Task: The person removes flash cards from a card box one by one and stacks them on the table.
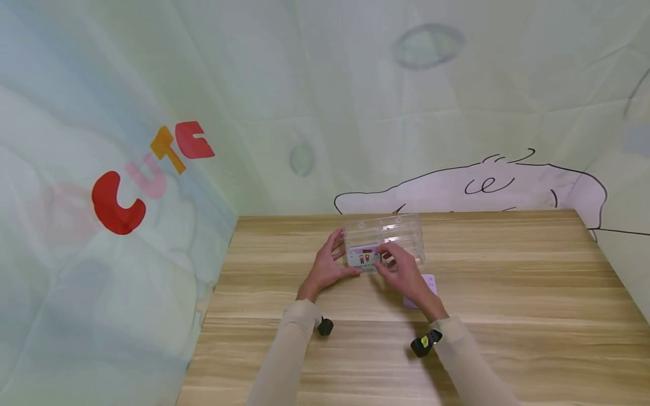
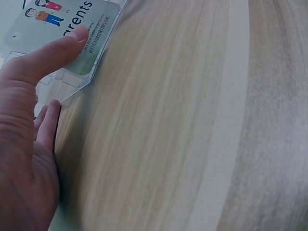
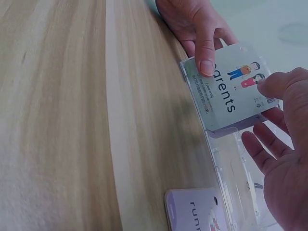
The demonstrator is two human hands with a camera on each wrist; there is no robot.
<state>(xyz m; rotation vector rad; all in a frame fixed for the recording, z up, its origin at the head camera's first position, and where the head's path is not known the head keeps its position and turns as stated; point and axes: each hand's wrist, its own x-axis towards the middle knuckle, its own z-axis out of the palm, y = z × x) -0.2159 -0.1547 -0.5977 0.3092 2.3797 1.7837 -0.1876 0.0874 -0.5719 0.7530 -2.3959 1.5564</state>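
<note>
A clear plastic rack (image 1: pixel 401 231) with several compartments leans on the wooden table. In its lower left compartment sits a stack of flash cards (image 3: pixel 219 79), the front one reading "parents" above small print, with two cartoon figures. My left hand (image 1: pixel 325 268) grips the rack's left side, thumb pressing on the front card's lower edge, the other fingers partly hidden behind the plastic. From the right, my right hand (image 1: pixel 401 273) pinches the stack near its upper right corner. Under the right forearm in the head view lies a purple flash card stack (image 3: pixel 192 209) with the letters "runn" showing.
The wooden table (image 1: pixel 508 270) extends to both sides and toward me. Behind it hangs a pale printed curtain (image 1: pixel 315 84), with the word "CUTE" on the left part. Black wrist cameras (image 1: pixel 421 345) sit at both cuffs.
</note>
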